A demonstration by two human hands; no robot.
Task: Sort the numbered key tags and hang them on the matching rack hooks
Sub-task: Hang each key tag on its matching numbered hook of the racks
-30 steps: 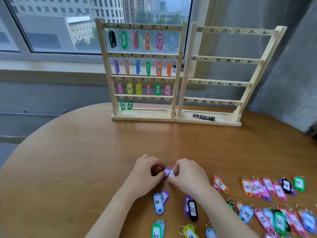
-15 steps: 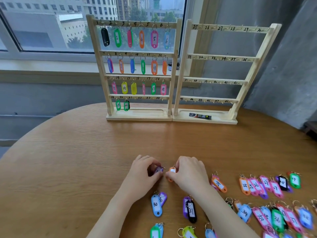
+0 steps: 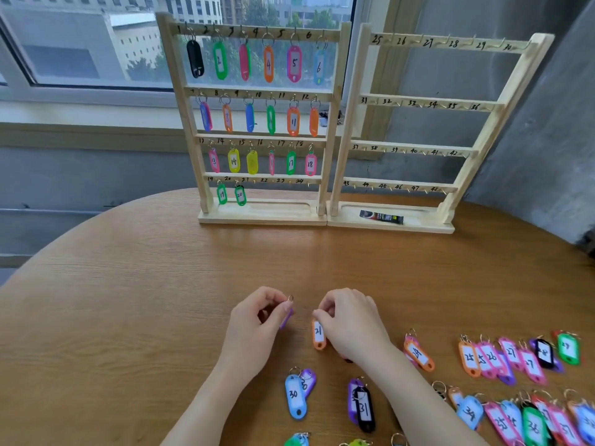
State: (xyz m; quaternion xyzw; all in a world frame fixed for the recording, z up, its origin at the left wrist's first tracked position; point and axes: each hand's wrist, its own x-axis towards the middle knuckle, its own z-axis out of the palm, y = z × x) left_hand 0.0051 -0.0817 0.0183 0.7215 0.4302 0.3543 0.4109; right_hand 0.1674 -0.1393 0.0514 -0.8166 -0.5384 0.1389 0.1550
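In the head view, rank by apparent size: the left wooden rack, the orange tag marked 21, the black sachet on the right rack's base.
1. Left wooden rack
2. Black sachet
3. Orange tag marked 21, near the sachet's size and much closer, so their order is unsure.

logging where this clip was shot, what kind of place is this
Probably an upper-floor room in a city building, an office or flat. A round wooden table stands by a window that looks out on tower blocks, beside a bare concrete wall. Two key racks stand on the table.
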